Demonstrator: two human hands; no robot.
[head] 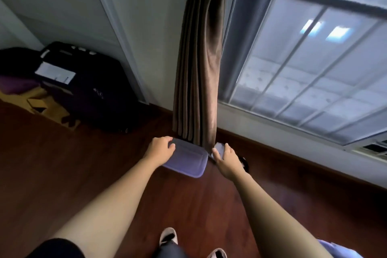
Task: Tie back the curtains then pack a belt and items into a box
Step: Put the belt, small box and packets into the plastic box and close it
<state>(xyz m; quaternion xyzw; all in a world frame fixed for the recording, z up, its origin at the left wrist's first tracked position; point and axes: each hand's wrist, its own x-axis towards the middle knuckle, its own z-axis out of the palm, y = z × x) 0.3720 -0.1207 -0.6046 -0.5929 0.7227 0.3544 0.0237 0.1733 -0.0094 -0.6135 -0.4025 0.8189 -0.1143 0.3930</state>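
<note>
Both arms straight down to box (188,161), centre frame.
Left hand (161,146) curls fingers over left edge, right hand (225,159) grips right end. One box, one curtain (196,69).

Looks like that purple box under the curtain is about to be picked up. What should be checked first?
1. Left hand grips the left end of the box: ok.
2. Right hand grips its right end: ok.
3. Curtain gathered into a bundle: ok.
4. Curtain hem free of the box: not ok, it hangs over the far edge of the lid.
5. Lid fastened: cannot tell.
6. What the box holds: cannot tell, the lid hides it.
</note>
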